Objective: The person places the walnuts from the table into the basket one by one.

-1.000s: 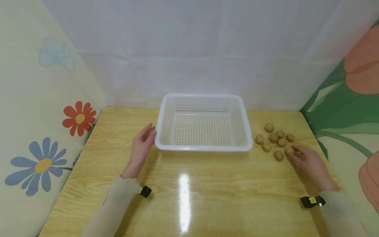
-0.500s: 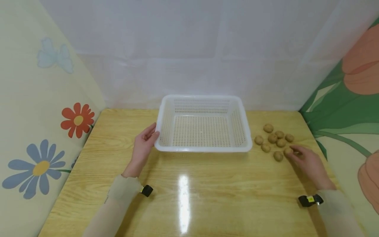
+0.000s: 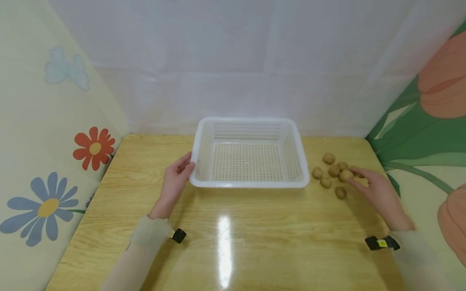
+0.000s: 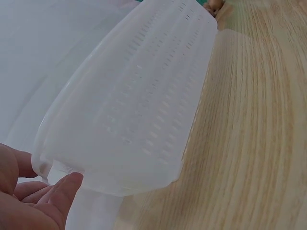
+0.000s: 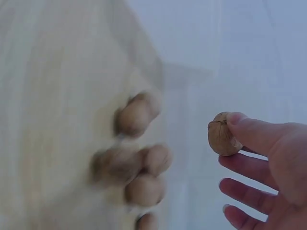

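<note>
A white plastic basket (image 3: 251, 184) with slotted walls stands near the back of the table. At its left end, my left hand (image 3: 175, 178) holds the rim; the left wrist view has the thumb (image 4: 67, 189) against the outer wall below the rim and the other fingers across from it. On the right, between thumb and fingertips, my right hand (image 3: 378, 194) pinches a walnut (image 5: 223, 135), raised above the other walnuts (image 3: 329, 158). Its remaining fingers are spread apart in the right wrist view. Several walnuts lie in a loose group beneath and beside this hand.
The wooden table (image 3: 174, 266) meets a white cloth backdrop (image 3: 233, 72) just behind the basket. Painted panels with flowers (image 3: 49, 208) flank the table on both sides. One walnut (image 3: 340, 192) lies slightly nearer the front than the rest.
My right hand has lifted the walnut off the table and moved it up and left over the group. My left hand has come onto the basket's rim and stays there.
</note>
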A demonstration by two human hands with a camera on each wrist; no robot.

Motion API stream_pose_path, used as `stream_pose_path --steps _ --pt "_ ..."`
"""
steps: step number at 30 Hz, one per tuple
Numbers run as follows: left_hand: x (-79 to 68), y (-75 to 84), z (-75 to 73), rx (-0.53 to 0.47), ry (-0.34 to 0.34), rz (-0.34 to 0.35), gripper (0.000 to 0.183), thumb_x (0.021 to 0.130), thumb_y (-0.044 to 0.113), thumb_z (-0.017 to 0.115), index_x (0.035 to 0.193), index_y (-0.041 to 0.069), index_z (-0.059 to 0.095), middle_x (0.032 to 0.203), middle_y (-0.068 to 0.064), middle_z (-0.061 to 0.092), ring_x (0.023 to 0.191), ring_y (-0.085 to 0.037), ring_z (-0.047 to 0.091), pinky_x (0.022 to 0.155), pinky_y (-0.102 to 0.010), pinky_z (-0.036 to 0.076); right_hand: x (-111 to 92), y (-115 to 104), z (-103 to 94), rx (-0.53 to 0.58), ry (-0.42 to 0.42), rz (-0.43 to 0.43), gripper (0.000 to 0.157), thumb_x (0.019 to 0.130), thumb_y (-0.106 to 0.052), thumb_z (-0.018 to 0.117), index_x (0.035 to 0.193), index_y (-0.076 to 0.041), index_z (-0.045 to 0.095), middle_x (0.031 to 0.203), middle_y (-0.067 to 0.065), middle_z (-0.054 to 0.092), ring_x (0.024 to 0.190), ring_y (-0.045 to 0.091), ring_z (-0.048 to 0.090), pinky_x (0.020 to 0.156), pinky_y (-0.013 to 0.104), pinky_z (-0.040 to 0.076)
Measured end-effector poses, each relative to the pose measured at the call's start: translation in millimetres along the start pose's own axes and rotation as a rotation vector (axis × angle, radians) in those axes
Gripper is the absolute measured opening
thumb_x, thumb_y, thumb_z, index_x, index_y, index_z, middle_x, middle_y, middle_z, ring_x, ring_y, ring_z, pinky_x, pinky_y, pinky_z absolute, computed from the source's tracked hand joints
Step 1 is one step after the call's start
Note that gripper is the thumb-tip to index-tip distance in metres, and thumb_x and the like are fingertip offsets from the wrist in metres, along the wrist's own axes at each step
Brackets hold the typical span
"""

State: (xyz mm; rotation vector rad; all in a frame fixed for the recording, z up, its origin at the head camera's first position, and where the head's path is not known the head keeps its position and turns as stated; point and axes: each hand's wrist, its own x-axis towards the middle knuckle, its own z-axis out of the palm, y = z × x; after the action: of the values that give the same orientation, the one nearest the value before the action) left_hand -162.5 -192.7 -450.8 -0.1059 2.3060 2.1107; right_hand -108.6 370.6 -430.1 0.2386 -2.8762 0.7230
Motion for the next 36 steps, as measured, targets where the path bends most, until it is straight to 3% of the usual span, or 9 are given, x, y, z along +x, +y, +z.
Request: stream_pose_path --steps 8,15,19,26,31,36 --pt "1.6 2.4 -3.3 -0.003 0.008 0.012 0.048 0.109 0.012 0.056 0.155 0.001 0.046 0.149 -0.022 0.056 0.114 -0.007 0.064 0.09 -0.018 0.056 47 -71 -13.2 0.085 -0.067 -0.076 0.048 0.104 -0.034 0.067 0.142 -0.006 0.063 0.139 0.021 0.064 0.121 0.042 0.059 0.094 0.064 0.049" --pt "1.4 2.1 -3.9 -0.041 0.026 0.022 0.047 0.107 0.006 0.056 0.153 -0.003 0.047 0.149 -0.026 0.055 0.106 0.002 0.065 0.088 -0.017 0.057 94 -118 -1.1 0.087 -0.085 -0.175 0.046 0.101 -0.035 0.071 0.138 -0.008 0.067 0.139 0.015 0.066 0.126 0.038 0.06 0.1 0.061 0.051" --pt "1.1 1.2 -3.3 -0.041 0.025 0.024 0.047 0.107 0.007 0.056 0.153 -0.003 0.047 0.148 -0.026 0.055 0.104 0.003 0.066 0.088 -0.018 0.057 116 -138 6.6 0.083 -0.113 -0.214 0.045 0.101 -0.034 0.072 0.137 -0.007 0.068 0.137 0.015 0.067 0.127 0.036 0.059 0.106 0.059 0.046" --pt "1.2 -1.4 -2.1 -0.071 0.037 0.026 0.047 0.106 0.002 0.056 0.151 -0.005 0.047 0.147 -0.029 0.054 0.102 0.004 0.066 0.086 -0.017 0.058 153 -167 27.5 0.084 -0.199 -0.26 0.046 0.102 -0.034 0.07 0.139 -0.008 0.066 0.135 0.011 0.069 0.12 0.031 0.061 0.1 0.053 0.049" --pt "0.2 -2.3 -1.3 -0.074 0.039 0.021 0.047 0.106 0.003 0.057 0.151 -0.005 0.048 0.147 -0.029 0.055 0.102 0.004 0.066 0.086 -0.018 0.058 173 -181 48.3 0.186 -0.242 -0.217 0.047 0.101 -0.037 0.072 0.139 -0.009 0.066 0.136 0.009 0.068 0.12 0.03 0.061 0.101 0.051 0.049" --pt "-0.6 -2.9 1.4 -0.07 0.026 0.019 0.047 0.106 0.003 0.057 0.151 -0.004 0.048 0.146 -0.028 0.056 0.103 0.003 0.067 0.086 -0.019 0.059 189 -192 67.2 0.297 -0.252 -0.184 0.044 0.096 -0.037 0.077 0.131 -0.011 0.071 0.125 0.007 0.072 0.111 0.025 0.064 0.097 0.049 0.051"
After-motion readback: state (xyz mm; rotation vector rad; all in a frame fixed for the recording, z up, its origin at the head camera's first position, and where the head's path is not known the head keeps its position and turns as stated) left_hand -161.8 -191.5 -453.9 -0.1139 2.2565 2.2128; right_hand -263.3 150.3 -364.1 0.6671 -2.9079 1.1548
